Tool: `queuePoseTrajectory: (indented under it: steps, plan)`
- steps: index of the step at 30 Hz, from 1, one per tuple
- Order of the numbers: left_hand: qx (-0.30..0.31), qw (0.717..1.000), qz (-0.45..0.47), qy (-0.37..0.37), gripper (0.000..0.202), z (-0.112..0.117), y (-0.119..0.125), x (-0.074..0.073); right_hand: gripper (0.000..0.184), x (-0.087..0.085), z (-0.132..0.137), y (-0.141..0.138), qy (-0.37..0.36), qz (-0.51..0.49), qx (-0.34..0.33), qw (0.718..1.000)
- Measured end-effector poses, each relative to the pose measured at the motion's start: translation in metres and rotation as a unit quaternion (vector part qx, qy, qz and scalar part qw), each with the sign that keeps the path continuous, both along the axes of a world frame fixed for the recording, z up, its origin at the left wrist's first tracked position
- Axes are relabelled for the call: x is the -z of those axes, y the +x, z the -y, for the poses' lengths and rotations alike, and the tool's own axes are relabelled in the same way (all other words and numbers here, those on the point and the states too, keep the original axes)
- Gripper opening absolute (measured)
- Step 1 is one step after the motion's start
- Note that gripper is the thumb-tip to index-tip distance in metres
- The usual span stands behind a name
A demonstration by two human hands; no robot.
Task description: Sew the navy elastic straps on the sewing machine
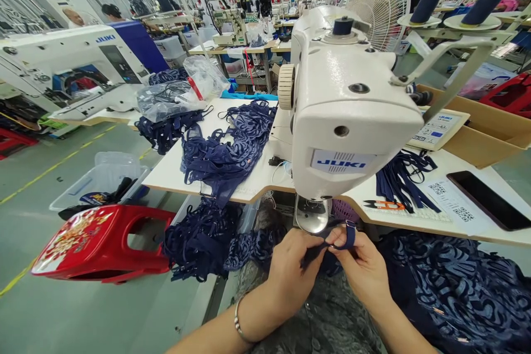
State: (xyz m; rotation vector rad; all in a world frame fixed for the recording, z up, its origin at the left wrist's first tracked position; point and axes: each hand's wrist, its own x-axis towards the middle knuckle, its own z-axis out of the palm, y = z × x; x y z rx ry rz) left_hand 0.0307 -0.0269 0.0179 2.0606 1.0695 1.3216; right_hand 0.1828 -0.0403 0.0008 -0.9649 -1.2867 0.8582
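Observation:
Both my hands meet just below the needle end of a white JUKI sewing machine (340, 105). My left hand (292, 271) is closed, pinching a navy blue strap (348, 237) from the left. My right hand (363, 268) is closed on the same strap, whose looped end sticks up between thumb and fingers. A silver bracelet circles my left wrist. Under my right forearm, navy lace fabric (460, 287) covers my lap.
A pile of navy lace and straps (228, 149) lies on the white table (174, 174) and spills over its front edge. Orange thread snips (384, 205), loose straps, a black phone (487, 199) and a cardboard box (485, 127) sit right. A red stool (99, 243) lies on the floor left.

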Motion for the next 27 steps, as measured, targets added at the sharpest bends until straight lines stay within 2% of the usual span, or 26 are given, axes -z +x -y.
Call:
queuePoseTrajectory:
  steps: [5,10,13,16,18,20,22,25,27]
  plan:
    - [0.004,0.998,0.007,0.064,0.018,0.002,0.000,0.002,0.030,0.005,0.000,-0.001,0.057,-0.017,-0.037,0.998]
    - [0.005,0.997,0.001,0.072,0.021,0.001,-0.001,0.004,0.035,0.007,0.002,0.004,0.074,0.020,-0.043,0.996]
    - [0.022,0.998,0.005,0.055,0.026,0.001,-0.002,0.003,0.032,0.005,0.003,0.007,0.059,0.050,-0.043,0.996]
    - [0.043,0.999,0.007,-0.029,0.016,0.001,-0.003,-0.001,0.021,0.001,0.003,0.009,0.005,0.076,-0.042,0.996]
    - [0.037,0.989,0.019,-0.139,0.008,0.001,-0.002,-0.004,0.012,-0.004,0.000,0.009,-0.055,0.098,-0.043,0.993]
    - [0.018,0.964,0.047,-0.260,0.012,0.001,0.000,-0.005,0.005,-0.007,-0.004,0.009,-0.109,0.124,-0.037,0.986]
    - [-0.011,0.936,0.073,-0.343,0.021,0.000,0.002,-0.004,0.005,-0.008,-0.009,0.007,-0.133,0.158,-0.020,0.978]
    - [-0.052,0.922,0.087,-0.372,0.026,-0.004,0.004,0.000,0.007,-0.007,-0.017,0.003,-0.114,0.211,0.010,0.971]
    - [-0.053,0.922,0.095,-0.373,0.026,-0.007,0.003,0.003,0.008,-0.007,-0.021,0.000,-0.102,0.233,0.018,0.967]
